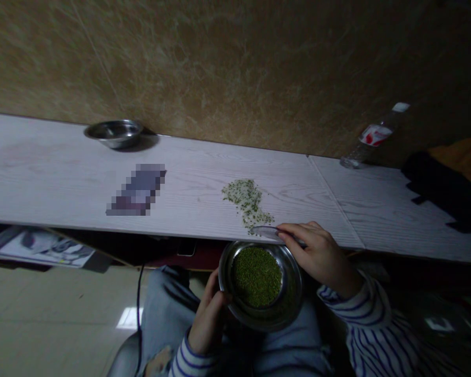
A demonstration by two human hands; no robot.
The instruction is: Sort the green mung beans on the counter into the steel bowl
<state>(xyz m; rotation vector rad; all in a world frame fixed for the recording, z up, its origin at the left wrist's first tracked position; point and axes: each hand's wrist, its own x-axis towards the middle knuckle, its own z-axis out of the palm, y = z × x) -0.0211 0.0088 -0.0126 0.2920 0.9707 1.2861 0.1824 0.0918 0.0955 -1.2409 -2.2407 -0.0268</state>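
Note:
My left hand [210, 314] is closed on the left rim of a steel bowl [292, 303], held below the table's front edge over my lap. Small green beans, like mung beans [258, 276], fill its middle. In my right hand [314, 248] is a slim utensil with a pale, flat, rounded end [265, 231]; whether it is a spoon or a knife I cannot tell. Its end lies at the table edge, just above the bowl. Beside that end, a spread of white grains mixed with green beans [245, 199] covers part of the tabletop.
On the whitish wood-grain table [196, 209], a second steel bowl [115, 135] stands at the back left. A blurred flat object [139, 191] lies in front of it. At the right are a plastic bottle [372, 137] and dark cloth [447, 193]. A tiled wall [204, 68] rises behind.

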